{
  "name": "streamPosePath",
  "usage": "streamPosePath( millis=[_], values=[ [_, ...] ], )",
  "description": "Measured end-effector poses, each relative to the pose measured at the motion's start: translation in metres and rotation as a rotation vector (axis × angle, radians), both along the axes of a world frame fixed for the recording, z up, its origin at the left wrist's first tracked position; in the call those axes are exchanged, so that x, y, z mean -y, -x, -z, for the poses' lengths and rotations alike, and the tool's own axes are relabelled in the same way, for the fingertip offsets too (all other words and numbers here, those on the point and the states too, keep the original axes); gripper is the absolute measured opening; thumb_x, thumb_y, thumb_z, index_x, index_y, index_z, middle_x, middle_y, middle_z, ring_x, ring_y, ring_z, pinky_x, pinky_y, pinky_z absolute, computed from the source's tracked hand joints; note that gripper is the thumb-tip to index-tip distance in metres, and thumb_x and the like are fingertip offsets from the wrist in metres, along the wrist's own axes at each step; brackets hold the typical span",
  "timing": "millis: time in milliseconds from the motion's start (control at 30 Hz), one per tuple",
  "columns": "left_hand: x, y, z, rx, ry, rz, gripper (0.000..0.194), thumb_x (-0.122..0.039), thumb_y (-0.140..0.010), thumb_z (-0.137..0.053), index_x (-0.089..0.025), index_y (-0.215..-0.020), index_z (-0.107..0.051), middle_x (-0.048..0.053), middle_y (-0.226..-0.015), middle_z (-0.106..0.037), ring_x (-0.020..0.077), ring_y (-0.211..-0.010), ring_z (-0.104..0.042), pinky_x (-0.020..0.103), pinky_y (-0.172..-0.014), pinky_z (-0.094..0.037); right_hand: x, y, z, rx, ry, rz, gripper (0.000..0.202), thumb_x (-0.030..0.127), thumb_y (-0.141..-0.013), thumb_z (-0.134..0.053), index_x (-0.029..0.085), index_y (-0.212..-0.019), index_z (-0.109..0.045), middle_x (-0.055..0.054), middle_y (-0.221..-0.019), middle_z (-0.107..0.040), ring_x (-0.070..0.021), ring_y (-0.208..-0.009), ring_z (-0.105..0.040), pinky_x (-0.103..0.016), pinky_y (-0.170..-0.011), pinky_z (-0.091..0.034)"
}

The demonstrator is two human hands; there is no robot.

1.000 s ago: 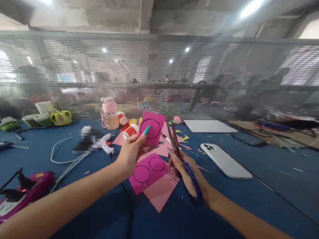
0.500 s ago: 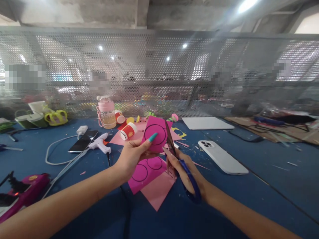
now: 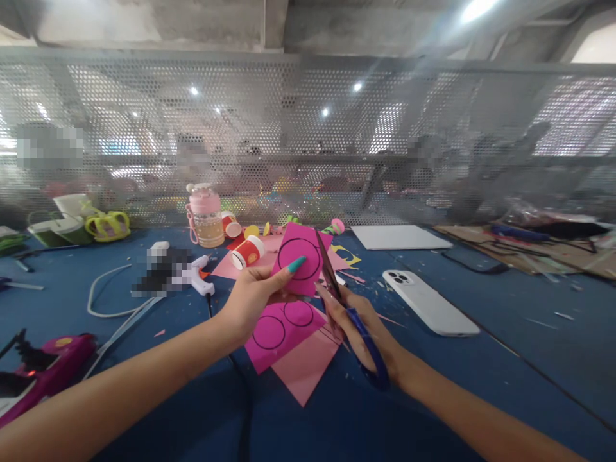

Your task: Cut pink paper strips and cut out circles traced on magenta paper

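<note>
My left hand point(image 3: 255, 298) pinches a magenta sheet of paper point(image 3: 308, 232) by its lower left side, the thumb lying over a drawn black circle. My right hand point(image 3: 359, 330) is closed around the blue handles of a pair of scissors point(image 3: 368, 356). The scissor blades point up and away along the right edge of the sheet; whether they touch it I cannot tell. Below on the table lies another magenta sheet point(image 3: 262, 359) with two black circles, partly over a pink sheet point(image 3: 305, 382).
A red-and-white paper cup point(image 3: 248, 252) and a pink-lidded bottle point(image 3: 206, 218) stand behind. Left are a glue gun point(image 3: 195, 276) with its cable and a magenta power strip point(image 3: 65, 366). On the right lie a white phone point(image 3: 430, 305), a white sheet point(image 3: 399, 237) and cardboard point(image 3: 481, 247).
The scissor blades have shifted slightly left at their tips, and my right hand has turned a little. The held magenta sheet stays in almost the same place.
</note>
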State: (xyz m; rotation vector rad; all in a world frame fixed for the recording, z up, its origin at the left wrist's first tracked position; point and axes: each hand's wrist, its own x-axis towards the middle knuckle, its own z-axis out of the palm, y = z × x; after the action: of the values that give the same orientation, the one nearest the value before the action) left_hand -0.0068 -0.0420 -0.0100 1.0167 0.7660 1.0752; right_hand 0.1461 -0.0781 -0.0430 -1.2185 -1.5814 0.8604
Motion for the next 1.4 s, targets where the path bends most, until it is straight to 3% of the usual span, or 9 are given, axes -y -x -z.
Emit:
streamPosePath(
  millis=[333,667,1100,1400],
  values=[
    [-0.0007,-0.0004,0.0004,-0.023,0.007,-0.018,0.017,-0.012,-0.073,-0.060,-0.013,-0.058,-0.068,0.001,-0.052,-0.066,0.0088,-0.047,-0.061,0.021,-0.057,-0.052,0.0018,-0.0015,-0.0015,0.084,-0.051,-0.002,0.045,0.062,-0.079,-0.034,0.020,-0.069,-0.043,0.009,-0.039,-0.035,-0.0092,-0.033,-0.041,-0.021,-0.036,-0.036],
    [-0.0015,0.0007,-0.0023,-0.096,-0.054,-0.015,0.012,-0.019,-0.071,-0.064,-0.013,-0.061,-0.069,0.004,-0.056,-0.068,0.0114,-0.051,-0.062,0.026,-0.062,-0.052,0.0020,-0.0012,-0.0035,0.085,-0.010,0.015,0.046,0.066,-0.076,-0.036,0.022,-0.064,-0.037,0.008,-0.037,-0.036,-0.0098,-0.031,-0.041,-0.023,-0.035,-0.036],
    [0.0001,0.0011,-0.0051,-0.192,-0.128,-0.004,0.014,-0.017,-0.070,-0.063,-0.010,-0.059,-0.068,0.005,-0.055,-0.067,0.0120,-0.052,-0.063,0.023,-0.057,-0.052,0.0010,-0.0023,-0.0026,0.063,-0.028,0.026,0.048,0.068,-0.074,-0.037,0.021,-0.064,-0.038,0.008,-0.039,-0.038,-0.0091,-0.034,-0.042,-0.022,-0.039,-0.037],
    [-0.0015,0.0037,-0.0056,-0.193,-0.192,0.027,0.012,-0.019,-0.071,-0.062,-0.012,-0.068,-0.071,0.006,-0.063,-0.070,0.0121,-0.055,-0.064,0.024,-0.059,-0.052,-0.0006,-0.0068,0.0035,0.075,-0.084,-0.005,0.039,0.058,-0.080,-0.039,0.021,-0.069,-0.042,0.009,-0.039,-0.037,-0.0087,-0.032,-0.041,-0.021,-0.036,-0.035]
  ],
)
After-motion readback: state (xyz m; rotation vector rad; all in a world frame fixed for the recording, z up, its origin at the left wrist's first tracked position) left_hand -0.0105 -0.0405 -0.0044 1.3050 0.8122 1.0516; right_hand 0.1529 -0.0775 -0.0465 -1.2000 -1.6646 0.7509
